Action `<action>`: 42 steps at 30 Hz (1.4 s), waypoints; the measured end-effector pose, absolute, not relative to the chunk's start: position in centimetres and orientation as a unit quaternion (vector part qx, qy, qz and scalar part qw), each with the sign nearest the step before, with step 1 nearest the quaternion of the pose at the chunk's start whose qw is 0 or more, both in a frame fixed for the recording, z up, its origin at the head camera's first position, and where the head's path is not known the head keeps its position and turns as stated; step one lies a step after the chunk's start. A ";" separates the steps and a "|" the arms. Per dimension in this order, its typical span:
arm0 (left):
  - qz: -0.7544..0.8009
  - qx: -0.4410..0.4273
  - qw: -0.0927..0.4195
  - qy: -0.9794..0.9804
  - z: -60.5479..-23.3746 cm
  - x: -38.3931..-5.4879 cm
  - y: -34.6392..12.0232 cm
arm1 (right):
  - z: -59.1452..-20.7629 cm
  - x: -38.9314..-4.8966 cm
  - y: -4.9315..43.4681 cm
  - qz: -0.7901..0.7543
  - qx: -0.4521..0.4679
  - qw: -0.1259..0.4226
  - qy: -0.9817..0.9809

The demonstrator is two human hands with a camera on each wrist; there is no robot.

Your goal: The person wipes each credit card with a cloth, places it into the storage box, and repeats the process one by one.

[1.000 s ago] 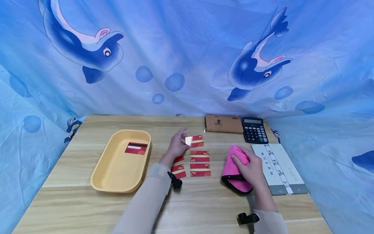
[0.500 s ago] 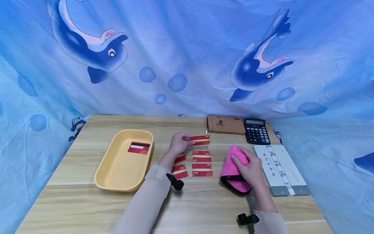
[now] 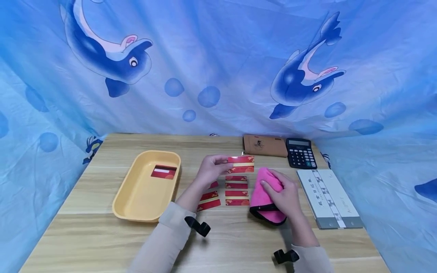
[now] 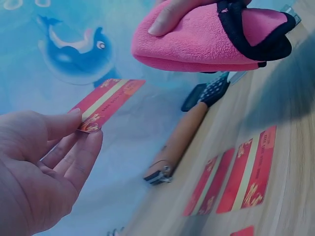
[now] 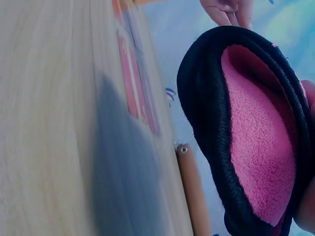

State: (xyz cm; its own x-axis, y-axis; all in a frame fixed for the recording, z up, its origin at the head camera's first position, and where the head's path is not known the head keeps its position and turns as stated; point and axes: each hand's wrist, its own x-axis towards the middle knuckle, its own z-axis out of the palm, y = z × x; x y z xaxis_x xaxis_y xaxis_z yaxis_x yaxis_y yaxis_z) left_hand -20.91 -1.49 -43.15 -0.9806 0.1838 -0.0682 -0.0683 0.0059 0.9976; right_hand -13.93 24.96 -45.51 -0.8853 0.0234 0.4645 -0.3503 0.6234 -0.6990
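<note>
My left hand (image 3: 212, 169) pinches a red card (image 3: 243, 164) with a pale gold stripe by its left end, thumb on top. In the left wrist view the card (image 4: 110, 104) is raised off the table. My right hand (image 3: 285, 192) grips a folded pink cloth (image 3: 265, 193) with black edging, thumb across its face. The right wrist view looks into the cloth's folds (image 5: 261, 142). Below the held card, two striped red cards (image 3: 237, 197) lie in a column. More red cards (image 3: 209, 201) lie to their left, partly hidden by the left arm.
A yellow tray (image 3: 119, 206) at left contains one red card (image 3: 164, 171) with a dark band and white strip. At the back right are a brown zip wallet (image 3: 269, 146) and a black calculator (image 3: 302, 153). A white boxed book (image 3: 329, 199) lies at the right. A blue dolphin curtain hangs behind.
The left hand has lifted the card from the top of the right column and moved it to the right. The right hand has shifted left with the pink cloth, closer to the card.
</note>
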 end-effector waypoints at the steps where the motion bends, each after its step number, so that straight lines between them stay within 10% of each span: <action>1: 0.704 0.039 0.089 0.703 -42.9 -20.6 -1.9 | -45.4 -13.9 24.9 0.425 0.096 0.220 -0.873; 17: 0.726 -0.010 0.047 0.686 -41.9 -18.6 -5.8 | -42.8 -13.7 22.1 0.414 0.162 0.257 -0.858; 29: 0.717 0.059 0.019 0.694 -40.4 -16.3 -4.8 | -39.4 -15.0 16.8 0.269 0.181 0.384 -0.865; 42: 0.714 0.094 -0.008 0.694 -41.2 -15.5 -4.9 | -39.7 -14.1 12.5 0.289 0.222 0.364 -0.857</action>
State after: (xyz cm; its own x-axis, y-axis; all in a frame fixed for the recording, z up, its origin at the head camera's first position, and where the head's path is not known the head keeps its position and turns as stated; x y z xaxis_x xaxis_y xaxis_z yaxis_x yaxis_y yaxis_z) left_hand -15.51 -4.86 -41.17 -0.9823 0.1185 0.1453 0.1417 -0.0377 0.9892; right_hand -14.12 12.54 -39.68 -0.6370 -0.1705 0.7518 -0.5907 0.7346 -0.3339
